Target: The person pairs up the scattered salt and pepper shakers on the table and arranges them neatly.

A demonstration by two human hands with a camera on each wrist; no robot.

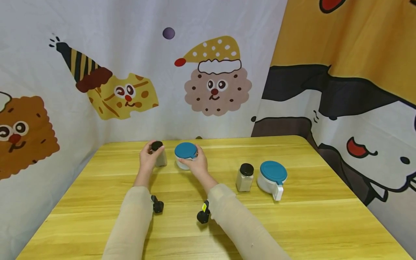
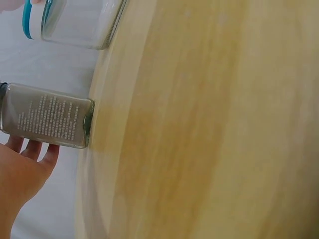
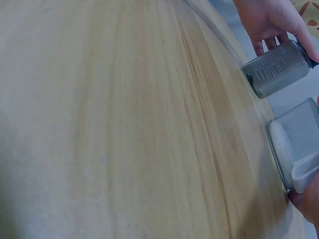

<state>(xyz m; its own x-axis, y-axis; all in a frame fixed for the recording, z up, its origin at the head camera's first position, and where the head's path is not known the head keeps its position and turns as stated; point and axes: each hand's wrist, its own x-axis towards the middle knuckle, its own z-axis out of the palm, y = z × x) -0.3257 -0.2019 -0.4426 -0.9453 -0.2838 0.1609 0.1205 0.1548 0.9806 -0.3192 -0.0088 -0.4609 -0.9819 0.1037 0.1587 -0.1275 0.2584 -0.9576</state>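
Observation:
At the far left of the table, my left hand (image 1: 148, 157) grips a clear spice jar (image 1: 161, 159) with a black lid, thumb and fingers on either side near its top. Printed text covers one face of this jar in the left wrist view, where its base is at the tabletop. Just right of it, my right hand (image 1: 200, 164) holds a seasoning container (image 1: 185, 150) with a blue lid around its side. That container's clear body and white handle (image 3: 305, 172) show in the right wrist view, beside my fingers. Both things stand upright, a small gap apart.
On the right of the wooden table (image 1: 182, 224) stand a second spice jar (image 1: 245, 178) with a black lid and pale contents, and a second blue-lidded container (image 1: 272, 175), its white handle facing me. A cartoon-printed curtain (image 1: 139, 21) hangs behind the table's far edge.

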